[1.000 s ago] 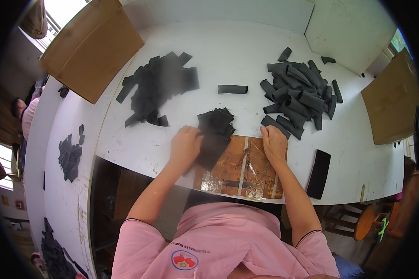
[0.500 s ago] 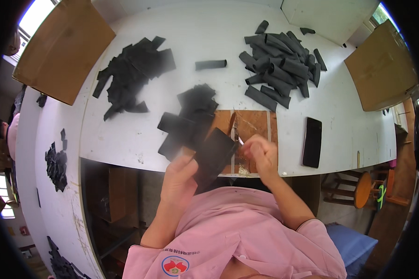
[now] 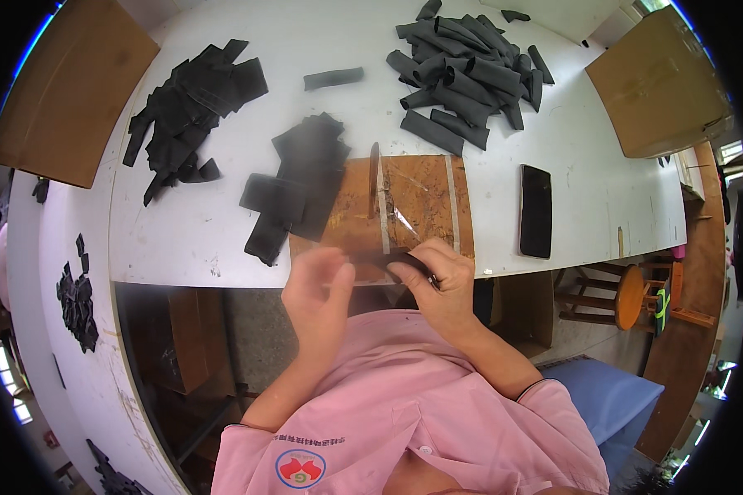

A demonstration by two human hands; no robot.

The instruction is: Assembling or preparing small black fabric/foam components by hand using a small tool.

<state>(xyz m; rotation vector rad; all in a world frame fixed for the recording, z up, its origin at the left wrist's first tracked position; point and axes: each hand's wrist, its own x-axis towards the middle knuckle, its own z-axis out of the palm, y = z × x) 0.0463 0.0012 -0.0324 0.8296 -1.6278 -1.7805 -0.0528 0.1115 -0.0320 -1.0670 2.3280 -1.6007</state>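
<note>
A dark piece of fabric (image 3: pixel 409 259) is bent between the thumb and fingers of my right hand (image 3: pixel 444 289), near the table's front edge. Beside it my left hand (image 3: pixel 315 285) is smeared by motion, its fingertips close to the dark piece; whether they grip it I cannot make out. Both hands are over the near edge of a worn brown board (image 3: pixel 425 198). A narrow brown upright piece (image 3: pixel 375 181) stands on the board. A slim shiny pointed blade (image 3: pixel 404 221) shows just beyond my right hand; its other end is hidden.
Flat black pieces (image 3: pixel 312 177) lie left of the board, with another heap (image 3: pixel 194 103) farther left. Rolled black tubes (image 3: pixel 470 74) are piled at the back, and a single tube (image 3: pixel 333 78) lies apart. A phone (image 3: pixel 536 211) is at right. Cardboard boxes (image 3: pixel 656 82) flank the table.
The flat black piece that was in my left hand is now bent in my right hand. Both hands have come nearer the table's front edge. The view has shifted.
</note>
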